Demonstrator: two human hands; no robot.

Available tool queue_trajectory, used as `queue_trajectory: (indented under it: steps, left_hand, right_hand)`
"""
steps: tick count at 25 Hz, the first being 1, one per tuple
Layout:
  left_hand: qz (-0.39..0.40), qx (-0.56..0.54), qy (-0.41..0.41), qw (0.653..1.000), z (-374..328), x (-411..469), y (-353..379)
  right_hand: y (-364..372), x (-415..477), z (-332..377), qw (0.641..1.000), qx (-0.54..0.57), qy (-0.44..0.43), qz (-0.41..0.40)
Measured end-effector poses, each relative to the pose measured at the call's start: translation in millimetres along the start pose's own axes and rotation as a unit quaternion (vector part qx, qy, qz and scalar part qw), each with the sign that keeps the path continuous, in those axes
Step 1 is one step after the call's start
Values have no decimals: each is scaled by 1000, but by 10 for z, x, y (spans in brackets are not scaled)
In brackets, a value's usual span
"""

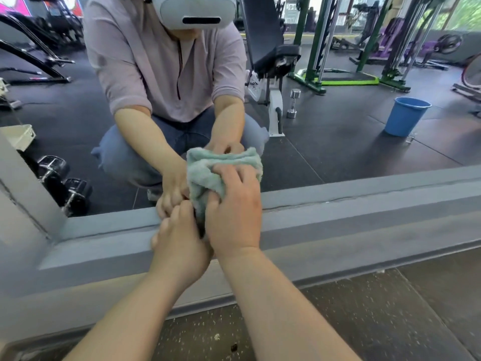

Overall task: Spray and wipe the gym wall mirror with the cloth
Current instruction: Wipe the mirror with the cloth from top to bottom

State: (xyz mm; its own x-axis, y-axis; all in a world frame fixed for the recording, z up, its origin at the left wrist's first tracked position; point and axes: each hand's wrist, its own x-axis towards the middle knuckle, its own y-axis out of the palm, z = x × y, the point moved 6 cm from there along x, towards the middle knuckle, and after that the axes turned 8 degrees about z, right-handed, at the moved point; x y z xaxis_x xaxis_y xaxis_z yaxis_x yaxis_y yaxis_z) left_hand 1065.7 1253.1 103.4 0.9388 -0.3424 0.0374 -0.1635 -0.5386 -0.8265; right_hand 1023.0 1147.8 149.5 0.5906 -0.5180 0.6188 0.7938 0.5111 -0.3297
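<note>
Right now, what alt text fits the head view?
Both hands hold a bunched green cloth against the bottom edge of the gym wall mirror: the right hand grips its top, the left hand pinches its lower end. The mirror reflects a crouching person, dumbbells and a blue bucket.

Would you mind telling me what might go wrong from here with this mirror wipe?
The cloth is bunched in the right hand and left hand, so little of it meets the mirror; streaks are likely. It sits low by the grey frame, so it may drag dust onto the glass.
</note>
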Motion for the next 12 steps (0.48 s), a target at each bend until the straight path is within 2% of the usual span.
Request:
queue_trajectory:
  steps: [1,2,5,6,7,9,10,11,12]
  left_hand:
    - [8,-16,7,1000,16,24,-6]
    - [20,-53,11,998,40,35,-25]
    - [46,-182,0,982,162,-11,-132]
    - [42,-202,-7,978,205,-35,-191]
    - [24,-215,-6,976,243,-37,-265]
    - [-24,-247,3,969,247,-58,-459]
    - [-43,-266,7,963,252,-80,-539]
    - [-64,-284,11,957,264,-80,-622]
    - [-80,-290,10,954,286,-94,-681]
  right_hand:
    - [36,8,4,1000,0,-17,0]
    - [-57,103,-68,999,14,-4,-38]
    - [-690,429,-510,963,64,139,-223]
    - [-750,497,-564,959,62,172,-217]
    - [-642,517,-514,971,48,167,-165]
    - [-169,350,-88,997,-70,5,-42]
    - [108,158,85,985,-136,-99,29]
    - [261,38,135,959,-197,-188,75]
    - [214,104,105,938,-233,-242,87]
